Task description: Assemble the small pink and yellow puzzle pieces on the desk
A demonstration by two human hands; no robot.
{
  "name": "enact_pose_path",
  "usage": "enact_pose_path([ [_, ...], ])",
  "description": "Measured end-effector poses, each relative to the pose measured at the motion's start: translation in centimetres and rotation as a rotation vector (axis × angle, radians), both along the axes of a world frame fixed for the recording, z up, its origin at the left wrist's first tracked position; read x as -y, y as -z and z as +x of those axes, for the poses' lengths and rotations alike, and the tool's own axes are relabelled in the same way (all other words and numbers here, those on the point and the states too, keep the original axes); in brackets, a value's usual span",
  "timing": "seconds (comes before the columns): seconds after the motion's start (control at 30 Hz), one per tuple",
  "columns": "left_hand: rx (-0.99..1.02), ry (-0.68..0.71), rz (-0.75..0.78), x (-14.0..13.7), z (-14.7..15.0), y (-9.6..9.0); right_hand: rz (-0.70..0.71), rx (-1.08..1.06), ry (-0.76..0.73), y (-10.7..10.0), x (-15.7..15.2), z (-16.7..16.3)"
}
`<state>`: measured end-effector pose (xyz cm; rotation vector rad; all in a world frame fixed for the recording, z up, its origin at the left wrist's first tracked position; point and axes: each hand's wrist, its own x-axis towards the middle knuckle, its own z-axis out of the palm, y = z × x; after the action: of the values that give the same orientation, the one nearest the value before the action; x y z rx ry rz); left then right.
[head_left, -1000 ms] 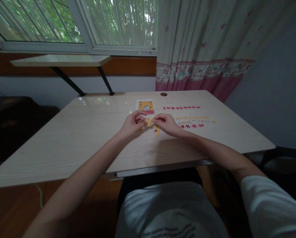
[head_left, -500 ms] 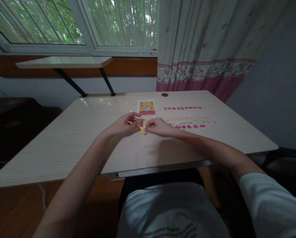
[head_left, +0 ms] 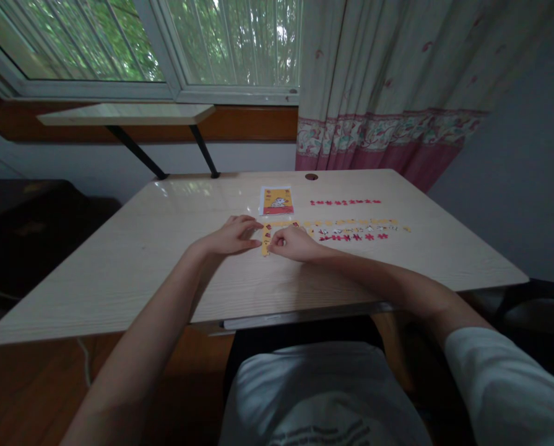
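Note:
A partly joined jigsaw puzzle [head_left: 266, 230] lies on the desk, with a yellow strip down its left side and another along its top. My left hand [head_left: 233, 235] rests at the left side of that strip, thumb and fingers apart, fingertips at its edge. Over the puzzle's lower part is my right hand [head_left: 296, 243], fingers curled and tips pinched on a yellow puzzle piece [head_left: 265, 251] at the strip's bottom end. The right hand hides some of the pieces beneath it.
Rows of loose yellow and white puzzle pieces [head_left: 364, 227] and red pieces [head_left: 355, 238] lie to the right. Another red row [head_left: 345, 202] is farther back. A picture card [head_left: 277, 202] lies behind the puzzle. A raised shelf [head_left: 128, 114] stands at the desk's back left.
The yellow piece, which was tilted between both hands, now lies in line with the left strip. My left hand has drawn back slightly and flattened. My right hand is lower over the puzzle.

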<state>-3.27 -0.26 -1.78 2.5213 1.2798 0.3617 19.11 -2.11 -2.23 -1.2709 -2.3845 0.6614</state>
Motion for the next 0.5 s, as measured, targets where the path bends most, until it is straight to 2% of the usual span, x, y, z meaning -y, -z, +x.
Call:
enact_pose_path([
  [0.37, -0.033, 0.042, -0.017, 0.37, 0.79, -0.36, 0.118, 0.044, -0.069, -0.05, -0.34, 0.53],
  [0.5, -0.109, 0.047, -0.010, 0.29, 0.67, -0.30, 0.167, 0.085, -0.070, -0.18, -0.17, 0.51],
])
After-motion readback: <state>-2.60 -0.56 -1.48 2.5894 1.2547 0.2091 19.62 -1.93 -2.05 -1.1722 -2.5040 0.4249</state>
